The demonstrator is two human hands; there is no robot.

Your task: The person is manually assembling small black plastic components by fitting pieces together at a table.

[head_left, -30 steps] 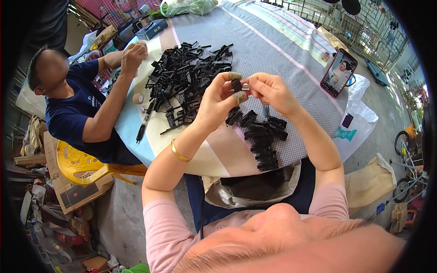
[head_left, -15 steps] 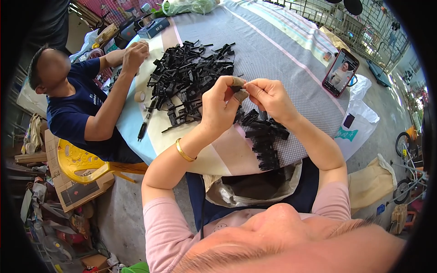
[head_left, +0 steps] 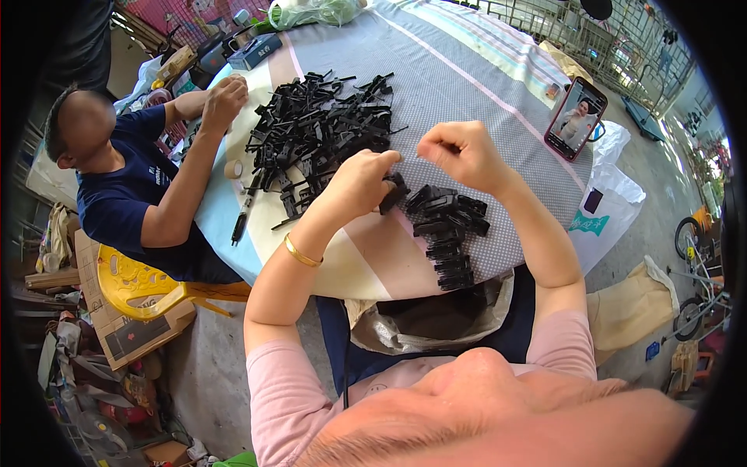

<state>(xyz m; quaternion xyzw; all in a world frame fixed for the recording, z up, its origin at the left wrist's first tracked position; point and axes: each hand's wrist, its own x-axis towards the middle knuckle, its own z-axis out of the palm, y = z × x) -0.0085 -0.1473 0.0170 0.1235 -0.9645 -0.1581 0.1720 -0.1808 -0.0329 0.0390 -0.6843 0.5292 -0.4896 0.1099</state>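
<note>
Holds left hand (head_left: pixel 362 185) palm down above a round, cloth-covered, grey-blue and beige counter (head_left: pixel 451 86), with the thumb beside a chunky black plastic piece (head_left: pixel 394 193); cannot tell, past the knuckles, between gripping it and merely touching it. Holds right hand (head_left: pixel 467 156) just to the right and slightly farther off, with fingers curled toward the thumb; cannot tell about anything small between the fingertips. Has a tangled heap of thin black plastic parts (head_left: pixel 319 124) just beyond the left hand, probably for easy reach, and an orderly row of black plastic blocks (head_left: pixel 451 253) near the counter's front edge, apparently packed side by side for neatness. Has a dark-red-edged smartphone (head_left: pixel 576 121) tilted up at the right, likely for hands-free viewing.
</note>
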